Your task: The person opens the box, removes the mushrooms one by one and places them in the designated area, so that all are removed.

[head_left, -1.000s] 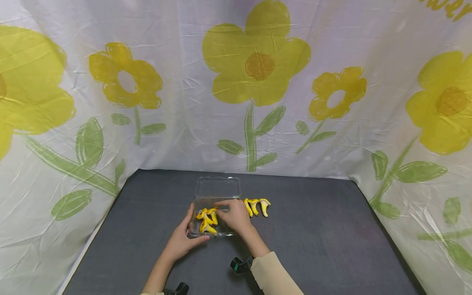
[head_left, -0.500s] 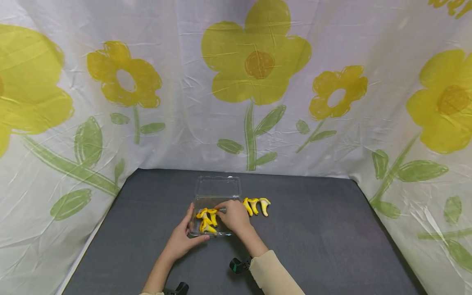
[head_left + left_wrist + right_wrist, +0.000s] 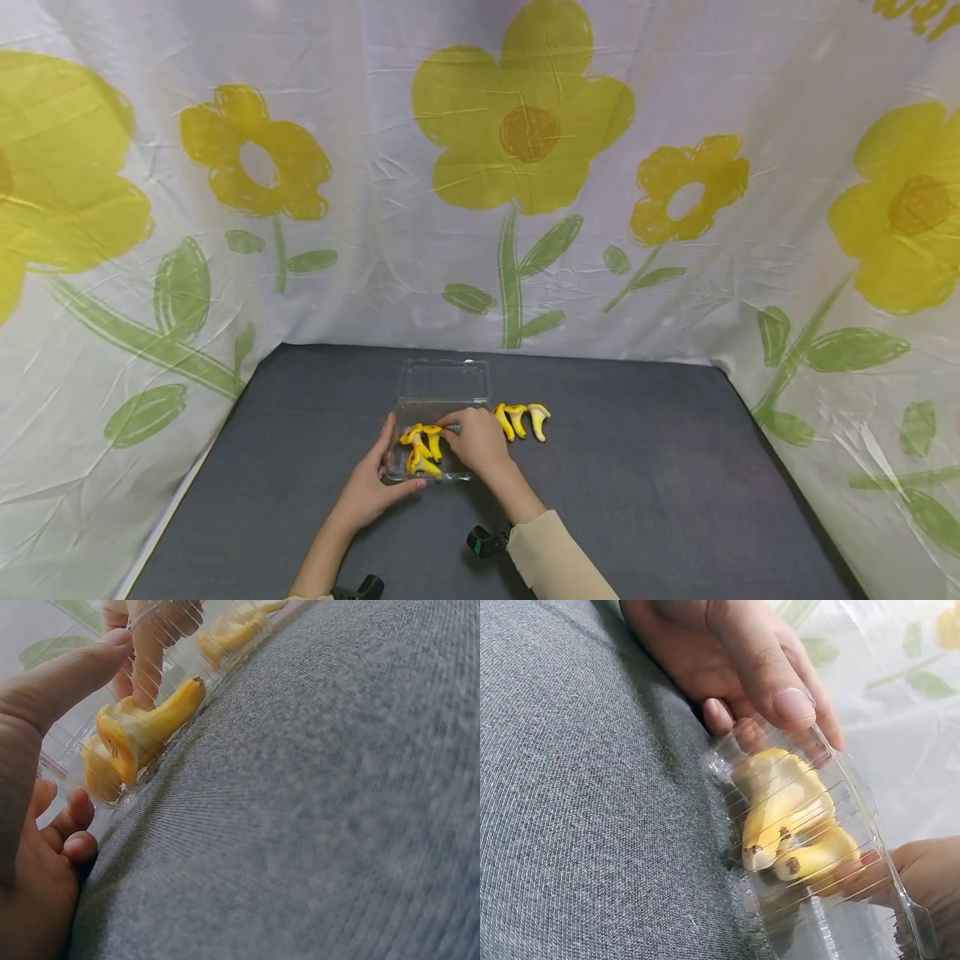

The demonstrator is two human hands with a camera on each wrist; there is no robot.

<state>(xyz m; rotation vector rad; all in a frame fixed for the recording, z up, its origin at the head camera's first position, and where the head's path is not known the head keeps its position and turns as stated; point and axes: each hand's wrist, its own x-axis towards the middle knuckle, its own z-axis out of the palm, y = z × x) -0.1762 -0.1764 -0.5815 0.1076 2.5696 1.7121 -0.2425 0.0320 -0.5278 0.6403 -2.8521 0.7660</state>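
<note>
A clear plastic clamshell container (image 3: pixel 412 412) lies with its lid (image 3: pixel 444 381) folded back, away from the person. My left hand (image 3: pixel 363 493) grips its near left corner, thumb at the front rim and fingers along the left wall. Several yellow chanterelle mushrooms (image 3: pixel 423 465) sit in the left part of the container. Reaching in from the right, my right hand (image 3: pixel 480 439) pinches the cap of one chanterelle mushroom (image 3: pixel 434 447) standing next to the others. In the right wrist view, pale stem ends of the mushrooms (image 3: pixel 780 802) show through the ribbed wall.
Just right of the container, three more chanterelle mushrooms (image 3: pixel 538 422) lie in a row, the leftmost partly behind the right hand. A dark grey cloth (image 3: pixel 637 467) covers the table. Behind it hangs a white curtain (image 3: pixel 375 275) with yellow flowers.
My right hand has lowered the mushroom slightly and shifted it a little left, beside the others in the container. Over the last half second both hands stay nearly still.
</note>
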